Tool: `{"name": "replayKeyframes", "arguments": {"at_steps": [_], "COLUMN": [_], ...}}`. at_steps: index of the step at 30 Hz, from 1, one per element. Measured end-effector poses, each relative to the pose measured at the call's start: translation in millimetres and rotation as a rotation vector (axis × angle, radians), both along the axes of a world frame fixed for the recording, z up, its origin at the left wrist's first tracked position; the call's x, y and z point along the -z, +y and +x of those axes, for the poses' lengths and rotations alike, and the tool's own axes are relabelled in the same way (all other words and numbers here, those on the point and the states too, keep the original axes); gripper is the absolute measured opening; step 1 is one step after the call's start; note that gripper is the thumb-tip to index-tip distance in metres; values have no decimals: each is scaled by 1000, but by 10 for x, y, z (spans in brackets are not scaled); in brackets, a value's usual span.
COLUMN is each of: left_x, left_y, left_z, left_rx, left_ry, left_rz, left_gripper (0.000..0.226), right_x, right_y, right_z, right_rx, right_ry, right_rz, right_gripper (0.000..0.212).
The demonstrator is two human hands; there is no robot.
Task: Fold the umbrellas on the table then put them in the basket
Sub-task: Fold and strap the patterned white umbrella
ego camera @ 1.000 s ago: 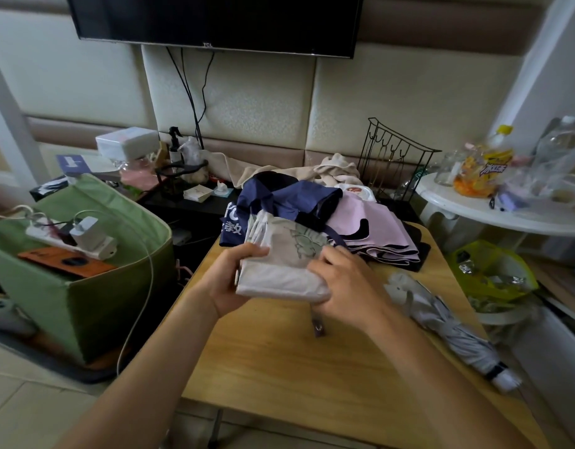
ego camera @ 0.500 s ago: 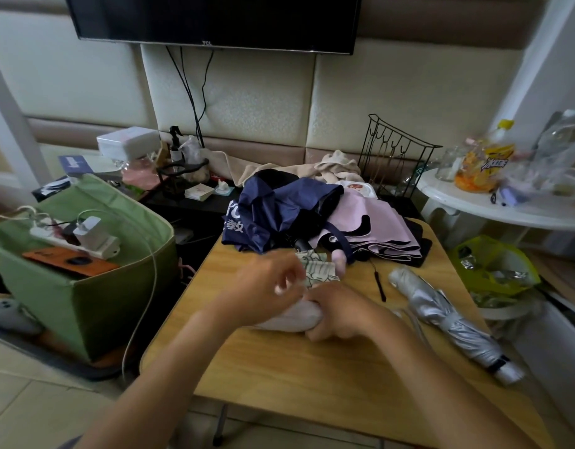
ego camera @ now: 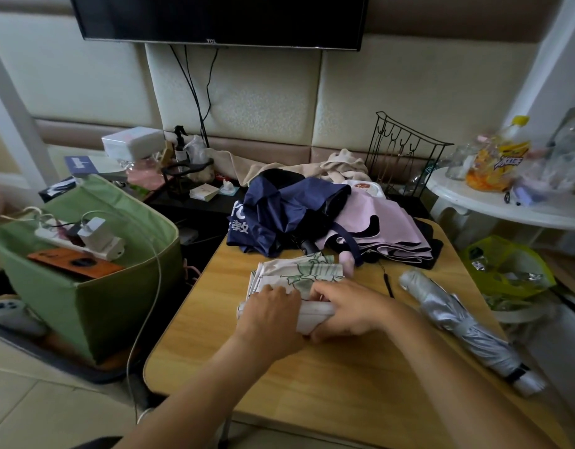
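Wall-mounted television (ego camera: 219,19), black wire rack (ego camera: 406,153), white round side table (ego camera: 506,210) with snack bag (ego camera: 496,166).

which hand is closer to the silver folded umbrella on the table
Right. The right hand grips the white floral umbrella just left of the silver umbrella, not touching it. The left hand is farther left, on the same floral umbrella.

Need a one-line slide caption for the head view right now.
Both hands, left hand and right hand, roll the white leaf-print umbrella on the wooden table; silver umbrella lies folded alongside.
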State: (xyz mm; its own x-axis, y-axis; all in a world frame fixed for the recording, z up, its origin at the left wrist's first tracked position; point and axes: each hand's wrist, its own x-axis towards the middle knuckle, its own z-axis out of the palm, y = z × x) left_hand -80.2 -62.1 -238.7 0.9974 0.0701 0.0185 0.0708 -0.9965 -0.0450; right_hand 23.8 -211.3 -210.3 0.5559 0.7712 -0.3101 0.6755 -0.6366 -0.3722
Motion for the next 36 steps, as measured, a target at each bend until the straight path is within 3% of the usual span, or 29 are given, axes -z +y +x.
{"name": "replayKeyframes", "arguments": {"at_steps": [5,8,10,13,17,19,24,27,32,36], "left_x": [-21,-31,-36,-58,-76,-89,-44,8,-15,-130], "left_y": [252,298,305,346,363,340,111,-37,21,95], "left_z": [71,139,171,193,146,90,11,11,57,46], "left_rx": [-37,1,-2,-36,-5,24,109,84,70,17], "left_ry": [93,115,118,187,259,197,-99,-157,-191,-92], "left_rz": [-97,-110,-114,-195,-260,-245,4,116,36,-21], "left_gripper": [64,65,67,71,69,69,65,59,53,62], "right_x": [8,18,36,88,66,52,-12,-85,-142,-163], "right_y": [1,41,60,86,99,89,71,37,31,70], "right_z": [25,3,-54,-125,-148,-145,-159,-150,-238,-332], "right_rx": [-24,-72,-84,-87,-49,-41,19,51,84,45], "right_ry": [-11,-200,-278,-315,-250,-207,-138,-87,-102,-358], "right_rz": [13,-42,-61,-104,-117,-109,-65,-59,-63,-63], "right_gripper": [37,35,40,75,60,55,48,45,48,55]}}
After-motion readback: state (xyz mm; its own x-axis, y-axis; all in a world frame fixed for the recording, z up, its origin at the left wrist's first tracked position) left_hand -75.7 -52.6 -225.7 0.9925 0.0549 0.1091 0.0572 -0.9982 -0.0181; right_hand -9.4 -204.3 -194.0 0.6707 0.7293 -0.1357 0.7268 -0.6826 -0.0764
